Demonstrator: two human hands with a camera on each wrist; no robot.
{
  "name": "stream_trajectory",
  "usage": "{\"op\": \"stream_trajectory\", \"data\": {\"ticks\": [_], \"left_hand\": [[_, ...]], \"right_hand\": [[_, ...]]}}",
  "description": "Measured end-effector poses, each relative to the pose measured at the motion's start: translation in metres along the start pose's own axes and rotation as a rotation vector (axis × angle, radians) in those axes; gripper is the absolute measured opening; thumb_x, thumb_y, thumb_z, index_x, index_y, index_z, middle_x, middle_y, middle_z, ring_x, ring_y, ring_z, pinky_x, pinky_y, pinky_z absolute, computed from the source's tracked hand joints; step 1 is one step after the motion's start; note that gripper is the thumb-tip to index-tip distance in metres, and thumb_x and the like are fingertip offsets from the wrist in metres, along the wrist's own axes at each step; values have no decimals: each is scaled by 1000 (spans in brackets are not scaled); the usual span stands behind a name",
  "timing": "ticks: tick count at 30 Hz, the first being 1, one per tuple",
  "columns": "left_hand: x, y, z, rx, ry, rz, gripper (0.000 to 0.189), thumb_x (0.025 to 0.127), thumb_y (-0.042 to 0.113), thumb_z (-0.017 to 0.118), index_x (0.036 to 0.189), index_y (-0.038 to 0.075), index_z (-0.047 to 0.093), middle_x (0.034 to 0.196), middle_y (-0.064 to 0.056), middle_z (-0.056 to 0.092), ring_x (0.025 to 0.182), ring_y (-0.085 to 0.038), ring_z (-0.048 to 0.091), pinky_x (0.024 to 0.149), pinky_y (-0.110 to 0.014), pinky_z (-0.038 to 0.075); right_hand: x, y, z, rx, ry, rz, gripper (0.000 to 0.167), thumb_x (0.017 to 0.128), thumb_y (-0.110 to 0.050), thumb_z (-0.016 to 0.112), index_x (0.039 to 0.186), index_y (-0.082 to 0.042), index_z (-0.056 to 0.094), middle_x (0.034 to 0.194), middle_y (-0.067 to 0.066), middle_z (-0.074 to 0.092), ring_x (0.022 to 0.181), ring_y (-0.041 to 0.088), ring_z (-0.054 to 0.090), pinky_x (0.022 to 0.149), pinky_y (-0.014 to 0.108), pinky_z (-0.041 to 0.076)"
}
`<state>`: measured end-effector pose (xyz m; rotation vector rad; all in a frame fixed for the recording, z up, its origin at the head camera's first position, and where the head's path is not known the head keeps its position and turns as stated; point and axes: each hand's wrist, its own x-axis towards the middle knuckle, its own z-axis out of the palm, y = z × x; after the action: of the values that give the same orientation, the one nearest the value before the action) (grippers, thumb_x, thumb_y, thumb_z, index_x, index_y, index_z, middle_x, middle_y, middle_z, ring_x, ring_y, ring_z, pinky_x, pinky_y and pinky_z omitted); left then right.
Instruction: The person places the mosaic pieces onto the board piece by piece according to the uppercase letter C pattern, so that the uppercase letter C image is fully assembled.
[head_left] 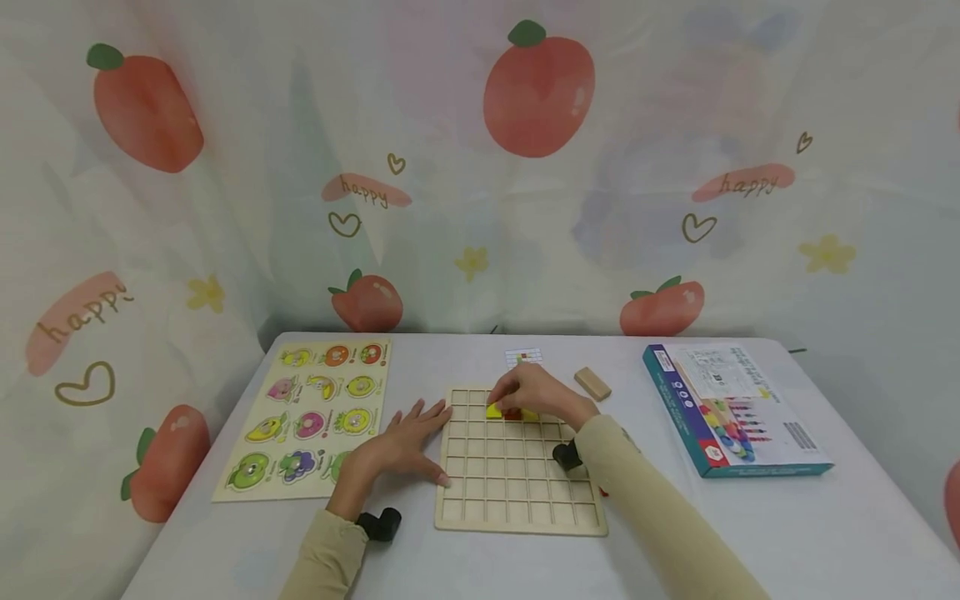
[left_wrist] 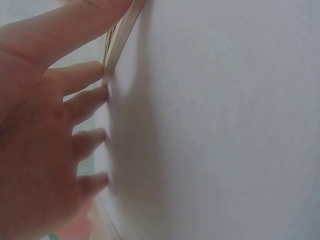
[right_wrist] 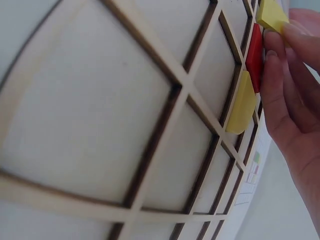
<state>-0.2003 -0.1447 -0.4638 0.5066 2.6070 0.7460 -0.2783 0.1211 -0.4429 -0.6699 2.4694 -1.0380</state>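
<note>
A wooden grid board (head_left: 495,510) with square cells lies on the table in front of me. My right hand (head_left: 542,392) pinches a yellow tile (right_wrist: 271,15) between thumb and fingers over the board's far rows. Beside it, a red tile (right_wrist: 255,57) and another yellow tile (right_wrist: 242,105) sit in neighbouring cells of one row. My left hand (head_left: 401,443) is spread at the board's left side, its thumb and fingertips touching the edge. In the left wrist view, the fingers (left_wrist: 85,110) are extended and hold nothing.
A fruit puzzle board (head_left: 292,450) lies at left. Beyond the grid board are a small printed card (head_left: 513,358) and a wooden block (head_left: 592,383). A colourful box (head_left: 750,417) lies at right. A small red piece (head_left: 604,492) shows partly beside the grid's right edge.
</note>
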Motion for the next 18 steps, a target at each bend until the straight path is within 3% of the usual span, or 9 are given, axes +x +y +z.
{"op": "stream_trajectory", "data": {"ticks": [8, 18], "left_hand": [[0, 1, 0, -4, 0, 14, 107, 75, 36, 92, 162, 11, 34, 172, -7, 22, 160, -38, 6, 129, -61, 2], [0, 2, -1, 5, -1, 6, 107, 75, 36, 92, 162, 12, 34, 172, -6, 22, 161, -37, 6, 129, -60, 2]], "right_hand": [[1, -1, 0, -70, -7, -31, 13, 95, -6, 70, 100, -9, 82, 94, 1, 78, 73, 12, 61, 73, 27, 56], [3, -2, 2, -126, 12, -29, 13, 94, -5, 72, 97, -10, 84, 101, 2, 77, 87, 9, 67, 83, 32, 61]]}}
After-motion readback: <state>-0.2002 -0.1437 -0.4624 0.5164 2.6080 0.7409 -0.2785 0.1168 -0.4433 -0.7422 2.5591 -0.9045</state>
